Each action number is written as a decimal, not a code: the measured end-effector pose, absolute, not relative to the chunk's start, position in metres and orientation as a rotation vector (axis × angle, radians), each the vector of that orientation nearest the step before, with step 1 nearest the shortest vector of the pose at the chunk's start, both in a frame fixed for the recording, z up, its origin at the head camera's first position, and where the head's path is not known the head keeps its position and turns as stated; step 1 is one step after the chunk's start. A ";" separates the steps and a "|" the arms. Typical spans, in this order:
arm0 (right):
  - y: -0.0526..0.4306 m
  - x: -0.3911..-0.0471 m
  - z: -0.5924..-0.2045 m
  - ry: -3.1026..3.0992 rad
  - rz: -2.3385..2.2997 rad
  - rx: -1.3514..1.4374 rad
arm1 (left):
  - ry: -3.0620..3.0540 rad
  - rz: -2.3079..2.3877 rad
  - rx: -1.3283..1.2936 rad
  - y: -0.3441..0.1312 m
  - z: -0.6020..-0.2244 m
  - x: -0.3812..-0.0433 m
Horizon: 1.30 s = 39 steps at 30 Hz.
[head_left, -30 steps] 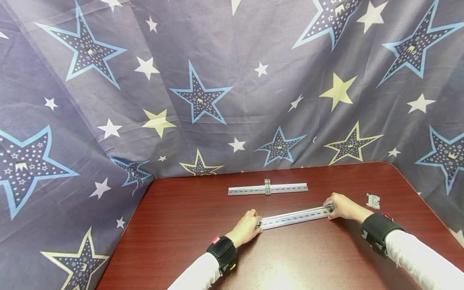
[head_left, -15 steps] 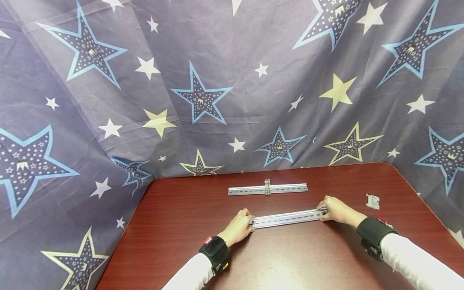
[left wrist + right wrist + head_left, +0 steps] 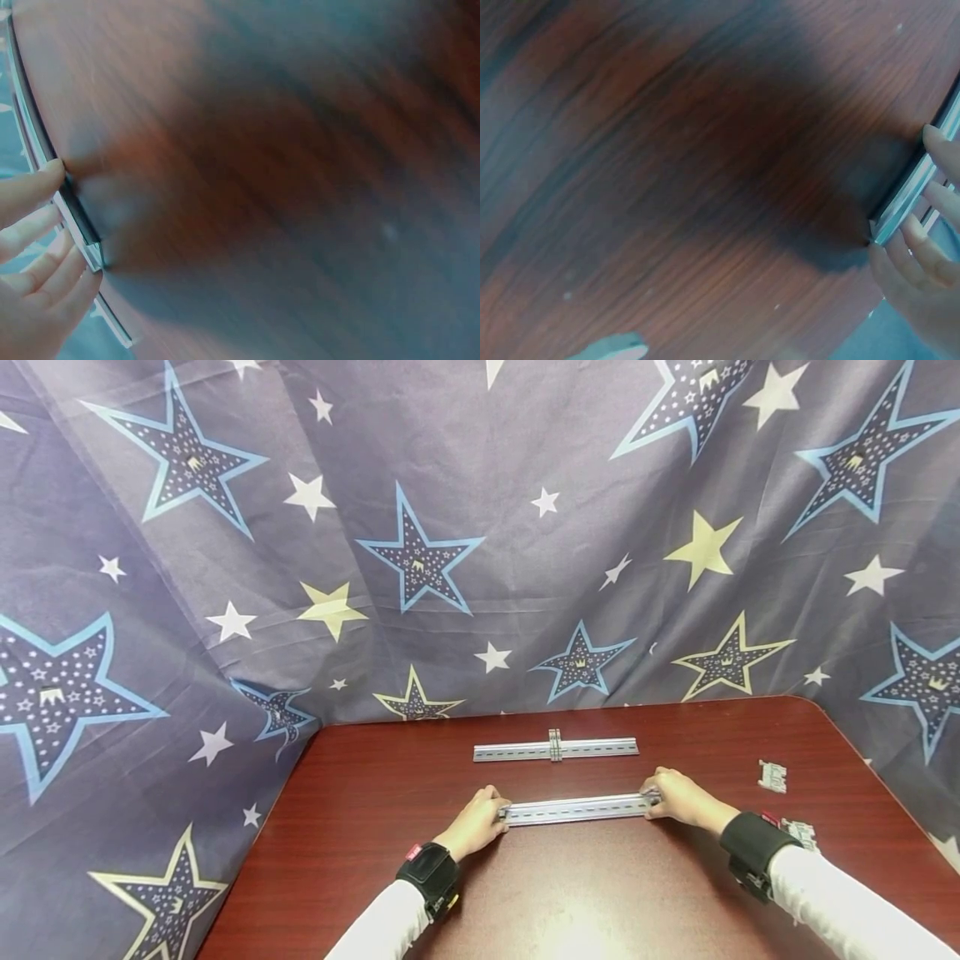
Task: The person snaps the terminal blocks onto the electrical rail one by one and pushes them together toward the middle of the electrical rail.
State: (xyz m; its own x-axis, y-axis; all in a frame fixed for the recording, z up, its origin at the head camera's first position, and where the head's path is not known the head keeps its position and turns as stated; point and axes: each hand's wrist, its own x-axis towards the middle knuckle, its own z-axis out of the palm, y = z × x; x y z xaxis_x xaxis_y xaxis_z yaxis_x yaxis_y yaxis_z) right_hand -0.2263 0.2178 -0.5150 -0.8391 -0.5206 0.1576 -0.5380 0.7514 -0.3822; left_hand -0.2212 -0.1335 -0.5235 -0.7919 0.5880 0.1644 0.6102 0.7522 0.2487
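Note:
A silvery slotted metal mounting rail point(image 3: 573, 810) lies across the middle of the table, nearly level in the head view. My left hand point(image 3: 474, 822) grips its left end between thumb and fingers, while my right hand point(image 3: 678, 797) grips the right end. In the left wrist view the thumb of the left hand point(image 3: 37, 277) presses the near edge of the rail point(image 3: 34, 124), with the other fingers along its end and far side. The right wrist view has the right hand point(image 3: 922, 274) pinching the rail point(image 3: 906, 206) similarly. The rail's ends are partly hidden by the fingers.
Farther back lies a second slotted rail point(image 3: 513, 752) with thin upright clip-on pieces point(image 3: 555, 745) near its middle. Grey flat moulded pieces lie at the right: one piece point(image 3: 772, 776) farther back, another piece point(image 3: 799, 833) beside the right wrist. A starry cloth point(image 3: 450, 652) hangs behind the table.
Both hands have moved left together with the rail, which has turned closer to level. The grey piece beside the right wrist has come into sight. The rear rail stays put.

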 end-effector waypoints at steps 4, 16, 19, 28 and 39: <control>0.212 -0.224 -0.514 -2.902 0.662 0.862 | -2.853 -0.499 -0.995 -0.140 -0.524 -0.225; 0.203 -0.221 -0.515 -2.901 0.649 0.827 | -2.906 -0.551 -0.978 -0.147 -0.519 -0.230; 0.202 -0.220 -0.515 -2.886 0.639 0.837 | -2.903 -0.563 -0.979 -0.147 -0.519 -0.230; 0.204 -0.221 -0.514 -2.890 0.691 0.836 | -2.894 -0.549 -0.965 -0.146 -0.517 -0.230; 0.229 -0.224 -0.499 -2.898 0.688 0.726 | -2.893 -0.491 -0.972 -0.143 -0.519 -0.233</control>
